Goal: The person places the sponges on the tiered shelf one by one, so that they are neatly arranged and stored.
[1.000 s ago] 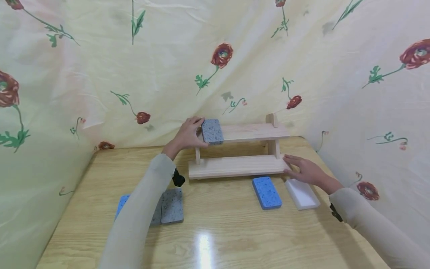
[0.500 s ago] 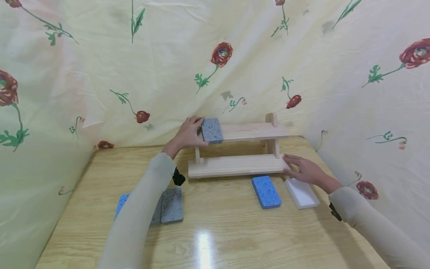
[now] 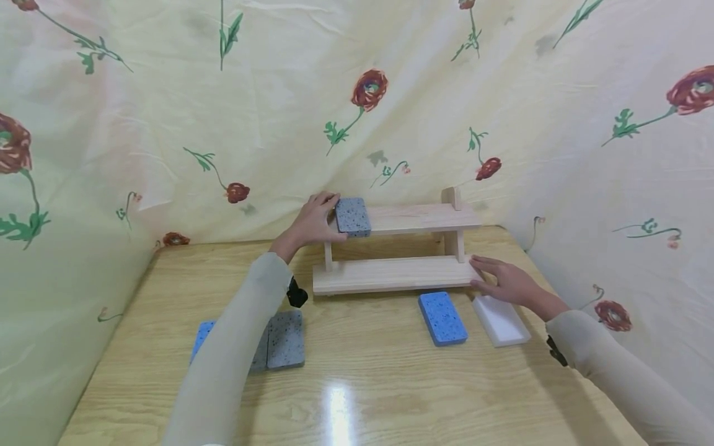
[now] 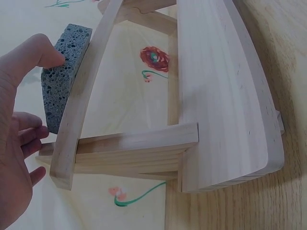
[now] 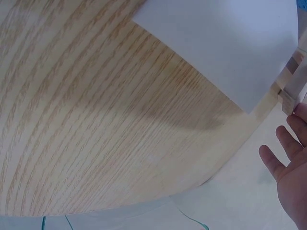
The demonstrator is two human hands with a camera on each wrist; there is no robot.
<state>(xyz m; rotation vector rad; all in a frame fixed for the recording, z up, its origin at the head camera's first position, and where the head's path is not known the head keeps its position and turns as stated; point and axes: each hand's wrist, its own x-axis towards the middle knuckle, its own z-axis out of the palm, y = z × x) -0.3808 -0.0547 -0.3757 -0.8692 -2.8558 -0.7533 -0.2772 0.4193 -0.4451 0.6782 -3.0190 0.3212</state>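
A grey speckled sponge (image 3: 352, 217) sits at the left end of the upper board of a small two-tier wooden shelf (image 3: 390, 274). My left hand (image 3: 312, 220) holds this sponge, with the thumb on its front edge and the fingers round the side; the left wrist view shows the thumb pressing the grey sponge (image 4: 67, 72). At the other end, my right hand (image 3: 507, 283) touches the right edge of the lower board. Its fingers (image 5: 286, 143) look extended and spread in the right wrist view, where the thumb is out of sight.
A blue speckled sponge (image 3: 443, 319) lies before the shelf, beside a white sponge block (image 3: 502, 322). More grey sponges (image 3: 286, 341) and a blue one (image 3: 203, 336) lie at the left, partly behind the left sleeve. Flowered cloth (image 3: 279, 124) surrounds the wooden table (image 3: 390, 396).
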